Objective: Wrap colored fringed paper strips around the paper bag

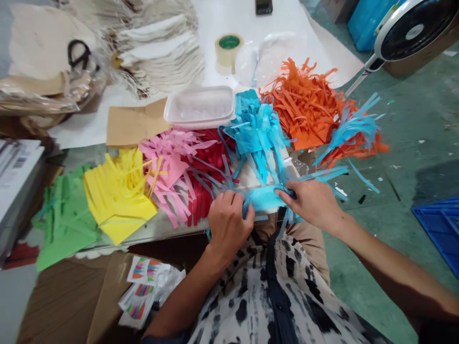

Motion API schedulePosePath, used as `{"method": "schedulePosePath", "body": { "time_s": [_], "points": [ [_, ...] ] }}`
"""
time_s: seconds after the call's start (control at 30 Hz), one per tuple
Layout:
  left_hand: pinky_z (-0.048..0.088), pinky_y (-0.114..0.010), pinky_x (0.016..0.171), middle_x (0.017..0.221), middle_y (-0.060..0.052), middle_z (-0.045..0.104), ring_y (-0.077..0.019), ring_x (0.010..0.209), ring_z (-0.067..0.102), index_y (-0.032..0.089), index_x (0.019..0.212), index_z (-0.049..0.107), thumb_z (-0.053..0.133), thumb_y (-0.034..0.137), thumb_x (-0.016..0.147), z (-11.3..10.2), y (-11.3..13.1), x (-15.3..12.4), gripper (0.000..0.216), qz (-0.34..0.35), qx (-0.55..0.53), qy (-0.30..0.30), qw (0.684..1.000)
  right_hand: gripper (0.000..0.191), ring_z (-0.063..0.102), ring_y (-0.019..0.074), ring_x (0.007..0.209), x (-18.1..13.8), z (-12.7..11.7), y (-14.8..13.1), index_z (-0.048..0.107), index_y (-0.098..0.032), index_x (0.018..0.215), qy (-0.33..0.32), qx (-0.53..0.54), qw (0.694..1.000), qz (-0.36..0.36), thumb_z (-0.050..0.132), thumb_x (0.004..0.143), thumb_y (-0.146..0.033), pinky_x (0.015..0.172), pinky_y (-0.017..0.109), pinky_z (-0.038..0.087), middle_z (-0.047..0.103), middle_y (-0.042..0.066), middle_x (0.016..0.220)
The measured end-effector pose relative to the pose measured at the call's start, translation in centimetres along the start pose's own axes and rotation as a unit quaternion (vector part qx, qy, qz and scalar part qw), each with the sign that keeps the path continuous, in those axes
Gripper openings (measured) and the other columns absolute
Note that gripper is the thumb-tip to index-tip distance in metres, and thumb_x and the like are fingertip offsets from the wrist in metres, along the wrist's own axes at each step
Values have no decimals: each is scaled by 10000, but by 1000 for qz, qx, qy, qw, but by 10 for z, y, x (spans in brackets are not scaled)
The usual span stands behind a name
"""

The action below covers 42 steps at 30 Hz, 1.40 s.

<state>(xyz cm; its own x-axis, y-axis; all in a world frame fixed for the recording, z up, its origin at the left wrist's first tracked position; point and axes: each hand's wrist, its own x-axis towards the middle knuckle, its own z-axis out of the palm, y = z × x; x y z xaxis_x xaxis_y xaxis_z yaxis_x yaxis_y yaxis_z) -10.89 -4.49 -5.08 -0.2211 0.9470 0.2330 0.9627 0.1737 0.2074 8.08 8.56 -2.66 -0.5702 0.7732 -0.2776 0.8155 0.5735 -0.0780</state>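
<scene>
Both my hands grip one piece of blue fringed tissue paper [267, 197] just in front of my lap. My left hand [229, 223] is curled shut on its left end, my right hand [311, 203] is closed on its right end. Blue strips trail out to the right and left of the piece. Directly behind it lies a pile of blue fringed paper [256, 129]. Beside that are red [206, 174], pink [172, 165], yellow [116, 191] and green [64, 215] fringed sheets to the left, and an orange heap [308, 107] to the right.
A clear plastic tray [201, 106] and brown card [132, 124] lie behind the piles. A tape roll [228, 48], scissors [79, 53] and bundled white tags [161, 52] sit further back. Printed colour labels [143, 286] lie low left. A fan [412, 31] and blue crate [441, 227] stand on the floor.
</scene>
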Motion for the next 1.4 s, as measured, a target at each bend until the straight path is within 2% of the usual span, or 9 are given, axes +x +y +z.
{"method": "schedulePosePath", "body": {
  "time_s": [0.13, 0.23, 0.4, 0.57, 0.7, 0.83, 1.07, 1.23, 1.4],
  "points": [
    [519, -445, 894, 1105, -142, 704, -312, 1025, 632, 144, 1201, 691, 709, 281, 930, -4, 0, -2, 304, 12, -29, 64, 997, 456, 723, 279, 789, 1, -3, 1, 718, -223, 948, -12, 1, 1000, 0, 469, 1046, -592, 594, 345, 180, 788, 101, 842],
    [397, -546, 1191, 1412, -127, 671, -331, 1347, 566, 189, 1454, 594, 614, 158, 986, -6, 2, -4, 470, 131, -37, 85, 987, 452, 722, 279, 790, 2, -3, -2, 726, -218, 955, -10, -1, 1000, -2, 475, 1044, -584, 595, 342, 184, 788, 106, 846],
    [155, -540, 1368, 1419, -65, 709, -240, 1372, 611, 160, 1398, 643, 484, 142, 1066, -2, 4, -7, 369, 290, -47, 8, 956, 374, 710, 282, 752, 4, -6, 5, 719, -217, 939, 7, 7, 1000, -9, 520, 1022, -522, 591, 338, 236, 765, 94, 791],
    [254, -606, 1336, 1421, -97, 704, -283, 1334, 643, 191, 1413, 648, 552, 177, 1041, -5, 7, -7, 383, 276, -25, -32, 960, 246, 713, 303, 1037, -7, -29, 38, 721, -211, 1137, 178, 63, 981, -45, 583, 948, -285, 801, 384, 477, 770, 116, 1164],
    [257, -694, 1304, 1402, -110, 711, -323, 1312, 650, 219, 1411, 655, 545, 190, 1042, -7, 10, -5, 387, 283, -16, -38, 958, 372, 650, 340, 1243, -34, -27, 34, 691, -199, 1293, 299, 42, 946, -119, 561, 945, -218, 995, 488, 478, 697, 139, 1393],
    [275, -727, 1282, 1429, -124, 693, -343, 1323, 646, 228, 1407, 661, 536, 178, 1039, -7, 10, -5, 392, 281, -22, -49, 958, 368, 683, 280, 1218, -50, 8, 12, 716, -200, 1306, 230, 39, 933, -275, 550, 978, -178, 1037, 459, 467, 767, 89, 1295],
    [205, -672, 1331, 1319, -40, 766, -280, 1380, 621, 278, 1275, 732, 561, 66, 978, -24, -21, -15, 403, 268, -82, -51, 959, 337, 692, 245, 1213, -42, 33, 22, 709, -223, 1311, 228, 43, 925, -300, 532, 1027, -184, 1099, 493, 385, 760, 45, 1330],
    [120, -708, 1314, 1022, 7, 824, -287, 1231, 680, 305, 916, 798, 623, 95, 870, -55, -65, -16, 278, 149, -69, -56, 985, 338, 695, 279, 1172, -41, 31, 23, 701, -189, 1301, 227, 54, 922, -310, 551, 999, -214, 1144, 575, 334, 765, 80, 1300],
    [192, -730, 1279, 1031, -13, 785, -317, 1122, 652, 309, 788, 792, 674, 116, 795, -72, -66, -16, 226, 32, -15, 78, 996, 377, 692, 304, 1174, -43, 30, 19, 708, -261, 1314, 200, 55, 933, -294, 583, 963, -205, 1173, 609, 302, 760, 57, 1309]
  ]
}}
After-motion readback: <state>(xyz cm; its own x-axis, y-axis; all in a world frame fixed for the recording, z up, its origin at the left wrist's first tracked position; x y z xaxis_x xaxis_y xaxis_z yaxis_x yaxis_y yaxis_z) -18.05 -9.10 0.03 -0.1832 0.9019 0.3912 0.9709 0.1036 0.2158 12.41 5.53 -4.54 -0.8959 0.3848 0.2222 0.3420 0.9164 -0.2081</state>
